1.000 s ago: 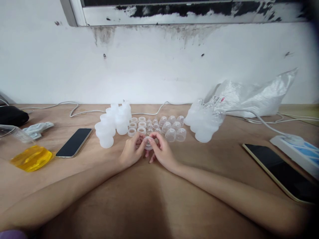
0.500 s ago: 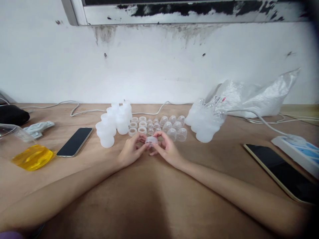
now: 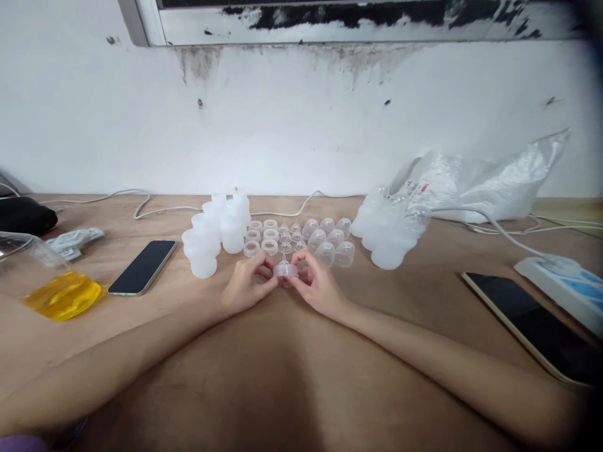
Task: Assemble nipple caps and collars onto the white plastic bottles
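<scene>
Between my two hands is a clear ring with a small nipple [image 3: 285,270] pointing up from it. My left hand [image 3: 249,282] pinches its left side, and my right hand [image 3: 315,282] grips its right side. Just beyond my fingers stand several white rings [image 3: 252,248], several small clear nipples [image 3: 296,236] and several clear domed caps [image 3: 345,253], laid out in rows. Frosted white bottles [image 3: 203,259] are grouped to the left of the rows. On the right, more frosted bottles [image 3: 387,254] have clear tops on them.
A phone [image 3: 142,268] and a container with yellow liquid [image 3: 63,295] lie on the left. At the right are a larger phone [image 3: 527,323], a white power strip [image 3: 563,285] and a plastic bag [image 3: 499,185]. White cables [image 3: 306,204] run along the wall.
The ring has turned in my fingers; the nipple now shows standing up from it, where before the ring was tilted. Both hands stay in nearly the same place.
</scene>
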Tool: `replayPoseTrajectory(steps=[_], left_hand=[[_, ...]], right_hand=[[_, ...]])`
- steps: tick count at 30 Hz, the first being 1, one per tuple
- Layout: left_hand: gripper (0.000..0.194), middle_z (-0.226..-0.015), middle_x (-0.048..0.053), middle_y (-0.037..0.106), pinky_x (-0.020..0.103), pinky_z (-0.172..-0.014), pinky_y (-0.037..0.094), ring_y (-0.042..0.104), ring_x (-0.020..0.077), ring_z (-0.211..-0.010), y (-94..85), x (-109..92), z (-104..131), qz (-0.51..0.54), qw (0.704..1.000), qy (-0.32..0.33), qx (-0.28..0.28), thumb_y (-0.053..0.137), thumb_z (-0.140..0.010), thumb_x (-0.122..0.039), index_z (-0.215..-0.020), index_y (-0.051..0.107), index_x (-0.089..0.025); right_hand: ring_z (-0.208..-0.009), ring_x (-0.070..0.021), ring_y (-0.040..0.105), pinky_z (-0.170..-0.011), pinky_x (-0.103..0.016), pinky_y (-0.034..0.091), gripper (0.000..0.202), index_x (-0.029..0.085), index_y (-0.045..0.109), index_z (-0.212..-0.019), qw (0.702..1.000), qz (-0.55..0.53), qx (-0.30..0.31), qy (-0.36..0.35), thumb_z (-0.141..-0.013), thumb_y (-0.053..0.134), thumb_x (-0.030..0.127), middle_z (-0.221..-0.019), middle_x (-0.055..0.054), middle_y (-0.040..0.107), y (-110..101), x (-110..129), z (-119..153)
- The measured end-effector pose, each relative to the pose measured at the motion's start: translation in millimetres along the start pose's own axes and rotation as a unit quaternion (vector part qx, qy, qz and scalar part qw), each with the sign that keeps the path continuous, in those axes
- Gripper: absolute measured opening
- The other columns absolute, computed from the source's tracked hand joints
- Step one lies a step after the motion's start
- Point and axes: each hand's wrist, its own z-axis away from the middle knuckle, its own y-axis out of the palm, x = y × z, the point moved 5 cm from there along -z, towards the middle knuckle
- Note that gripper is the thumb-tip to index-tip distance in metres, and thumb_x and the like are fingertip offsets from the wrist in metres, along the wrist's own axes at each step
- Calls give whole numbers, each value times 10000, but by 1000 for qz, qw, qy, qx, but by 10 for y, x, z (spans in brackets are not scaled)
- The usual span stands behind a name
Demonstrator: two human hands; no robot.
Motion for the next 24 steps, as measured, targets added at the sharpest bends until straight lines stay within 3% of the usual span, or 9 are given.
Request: replayPoseTrajectory(steps=[5, 12, 19, 24], left_hand=[[84, -737, 2, 587, 237, -660, 500, 576, 111, -684, 5, -32, -6, -15, 1000, 19, 1, 520, -697, -101, -755, 501, -159], [46, -662, -7, 571, 217, -591, 467, 551, 104, -618, -3, -123, -21, -64, 997, 39, -33, 525, -714, -127, -701, 494, -159], [100, -808, 6, 605, 196, -594, 502, 600, 93, -645, -26, -64, 22, -32, 999, 38, -22, 497, -729, -124, -819, 484, -169], [75, -758, -3, 629, 184, -606, 495, 610, 96, -659, -47, -98, 31, -62, 994, 82, -39, 517, -714, -109, -746, 484, -168]], right_hand=[[-746, -146, 540, -574, -263, 496, 113, 220, 397, -795, 998, 49, -33, -34, -747, 491, 181, -821, -15, 457, -10, 44, 2], [-688, -138, 491, -520, -233, 441, 93, 212, 395, -742, 991, 92, -86, -45, -747, 465, 151, -753, -6, 446, 10, 96, 7], [-778, -143, 498, -567, -237, 472, 110, 214, 444, -859, 983, 113, -63, -128, -780, 465, 139, -865, -37, 470, -22, 177, 30], [-747, -129, 512, -522, -213, 475, 115, 213, 458, -862, 973, 135, -63, -174, -789, 464, 123, -872, -40, 491, -48, 185, 54]])
